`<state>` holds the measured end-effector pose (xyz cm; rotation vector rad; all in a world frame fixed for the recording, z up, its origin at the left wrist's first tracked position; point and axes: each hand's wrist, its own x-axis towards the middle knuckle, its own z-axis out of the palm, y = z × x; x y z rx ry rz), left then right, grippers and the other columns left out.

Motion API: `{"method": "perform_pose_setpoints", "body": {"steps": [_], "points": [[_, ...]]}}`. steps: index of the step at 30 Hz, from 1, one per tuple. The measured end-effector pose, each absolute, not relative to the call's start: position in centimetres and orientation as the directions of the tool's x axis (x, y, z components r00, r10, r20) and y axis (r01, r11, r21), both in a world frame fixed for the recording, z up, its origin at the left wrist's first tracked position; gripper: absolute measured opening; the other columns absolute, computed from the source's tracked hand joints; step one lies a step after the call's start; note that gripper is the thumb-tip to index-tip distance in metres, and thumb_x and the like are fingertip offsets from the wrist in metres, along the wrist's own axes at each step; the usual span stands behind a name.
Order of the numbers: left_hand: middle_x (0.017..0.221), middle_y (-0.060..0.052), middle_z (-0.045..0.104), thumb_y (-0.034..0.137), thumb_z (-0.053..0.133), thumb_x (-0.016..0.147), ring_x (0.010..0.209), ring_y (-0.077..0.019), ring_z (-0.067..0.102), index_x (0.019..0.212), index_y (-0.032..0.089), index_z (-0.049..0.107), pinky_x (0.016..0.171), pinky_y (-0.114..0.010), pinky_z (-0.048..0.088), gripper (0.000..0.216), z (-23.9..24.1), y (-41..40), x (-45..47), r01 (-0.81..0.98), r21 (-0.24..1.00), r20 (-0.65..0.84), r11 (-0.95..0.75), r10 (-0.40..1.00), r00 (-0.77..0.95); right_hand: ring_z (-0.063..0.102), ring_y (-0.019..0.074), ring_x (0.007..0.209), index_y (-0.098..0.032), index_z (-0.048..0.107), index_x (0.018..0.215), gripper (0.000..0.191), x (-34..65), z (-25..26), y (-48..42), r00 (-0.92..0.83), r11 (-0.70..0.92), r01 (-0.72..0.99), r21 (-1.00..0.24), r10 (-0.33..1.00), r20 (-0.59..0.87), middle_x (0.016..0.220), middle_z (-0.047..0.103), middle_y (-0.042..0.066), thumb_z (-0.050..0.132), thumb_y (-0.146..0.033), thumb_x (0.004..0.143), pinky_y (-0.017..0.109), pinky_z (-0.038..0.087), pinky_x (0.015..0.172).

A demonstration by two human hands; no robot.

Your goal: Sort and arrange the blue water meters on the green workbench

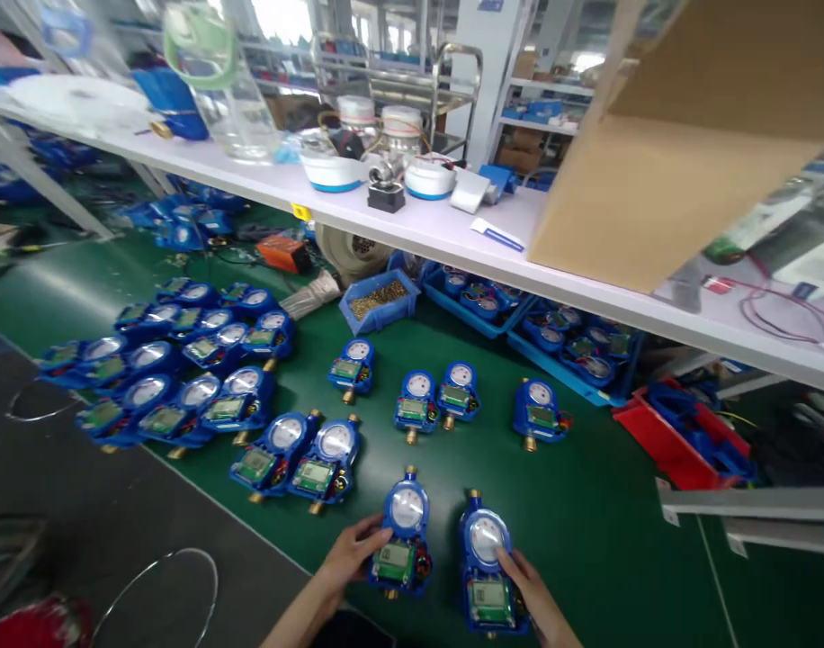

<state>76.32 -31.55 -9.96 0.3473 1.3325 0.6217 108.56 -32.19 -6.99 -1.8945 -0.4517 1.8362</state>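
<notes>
Two blue water meters with round dials and green circuit boards lie at the near edge of the green mat. My left hand [351, 551] grips the left meter [404, 538] at its lower left side, fingers curled round its edge. My right hand [528, 585] rests on the right side of the right meter [488, 565], fingers laid along its body. Further back, several more blue meters [418, 405] lie singly on the mat, and a dense group of meters [183, 369] covers the left part.
A long white shelf [452, 238] spans the scene overhead, carrying a cardboard box [661, 171], bowls and a clear jug. Beneath it stand a blue bin of brass parts [378, 304], blue trays of meters [574, 346] and a red bin [682, 436]. Grey floor lies at the left.
</notes>
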Motion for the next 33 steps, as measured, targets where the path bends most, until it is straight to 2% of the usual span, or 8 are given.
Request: {"method": "perform_pose_setpoints", "body": {"steps": [3,8,13,19,21,24,29,33], "points": [[0.103,-0.016,0.070,0.056,0.087,0.041,0.092,-0.0326,0.067,0.116,0.014,0.061,0.068,-0.035,0.055,0.089,-11.0,-32.4,73.5,-0.382,0.523,-0.829,0.762,0.558,-0.021,0.058,0.0339,0.115,-0.016,0.063,0.111,0.078,104.2,-6.5,-29.1,-0.016,-0.818,-0.022,-0.575,0.576,-0.817,0.108,0.071,0.011,0.069,-0.069,0.054,0.042,0.048,0.095],[0.105,-0.013,0.070,0.056,0.081,0.056,0.095,-0.0279,0.067,0.118,0.017,0.060,0.072,-0.032,0.055,0.076,-10.0,-31.9,72.0,-0.468,0.534,-0.810,0.704,0.585,-0.042,0.056,0.0342,0.117,-0.013,0.062,0.112,0.082,99.1,-5.8,-25.4,-0.082,-0.814,0.033,-0.580,0.576,-0.813,0.110,0.070,0.014,0.074,-0.066,0.051,0.042,0.047,0.097],[0.108,-0.010,0.069,0.058,0.081,0.054,0.108,-0.0285,0.060,0.120,0.021,0.058,0.074,-0.032,0.052,0.079,-10.2,-31.7,72.0,-0.572,0.496,-0.822,0.653,0.566,-0.066,0.061,0.0353,0.110,-0.011,0.059,0.116,0.088,96.8,-6.0,-24.5,0.010,-0.814,0.030,-0.580,0.580,-0.814,0.103,0.071,0.016,0.072,-0.069,0.050,0.043,0.047,0.096],[0.089,-0.008,0.070,0.056,0.086,0.042,0.098,-0.0319,0.063,0.096,0.023,0.062,0.063,-0.033,0.050,0.068,-12.2,-31.1,72.0,-0.717,0.406,-0.831,0.567,0.556,-0.031,0.064,0.0361,0.105,-0.014,0.066,0.097,0.073,95.6,-6.4,-23.8,-0.066,-0.803,-0.072,-0.591,0.595,-0.801,0.091,0.074,0.014,0.074,-0.068,0.048,0.042,0.051,0.093],[0.087,-0.008,0.070,0.057,0.086,0.041,0.097,-0.0325,0.064,0.092,0.023,0.062,0.063,-0.034,0.050,0.066,-12.3,-31.0,71.9,-0.725,0.407,-0.817,0.555,0.576,-0.019,0.062,0.0371,0.108,-0.016,0.067,0.097,0.074,95.5,-6.0,-23.4,-0.103,-0.812,-0.069,-0.579,0.583,-0.806,0.094,0.074,0.014,0.075,-0.067,0.044,0.043,0.051,0.093],[0.099,-0.011,0.069,0.060,0.084,0.043,0.106,-0.0336,0.060,0.096,0.023,0.060,0.069,-0.036,0.050,0.069,-12.0,-31.1,71.4,-0.712,0.427,-0.793,0.557,0.609,0.000,0.058,0.0398,0.114,-0.020,0.066,0.107,0.081,95.6,-5.5,-23.2,-0.147,-0.820,-0.030,-0.572,0.570,-0.809,0.107,0.071,0.013,0.075,-0.066,0.041,0.048,0.051,0.092],[0.123,-0.011,0.061,0.071,0.077,0.045,0.124,-0.0298,0.049,0.112,0.029,0.054,0.084,-0.040,0.047,0.083,-12.1,-33.5,68.5,-0.604,0.504,-0.812,0.617,0.577,-0.089,0.046,0.0402,0.126,-0.039,0.060,0.118,0.083,97.1,-6.5,-23.8,-0.105,-0.754,0.043,-0.655,0.649,-0.754,0.120,0.066,0.004,0.071,-0.067,0.041,0.054,0.050,0.091],[0.117,-0.012,0.063,0.082,0.069,0.038,0.122,-0.0306,0.052,0.103,0.028,0.056,0.084,-0.038,0.049,0.085,-11.8,-37.9,64.5,-0.570,0.502,-0.858,0.651,0.459,-0.232,0.044,0.0432,0.126,-0.039,0.047,0.131,0.104,99.7,-8.6,-24.9,-0.032,-0.686,0.088,-0.723,0.723,-0.690,0.119,0.064,0.011,0.070,-0.067,0.033,0.057,0.043,0.099]]}}
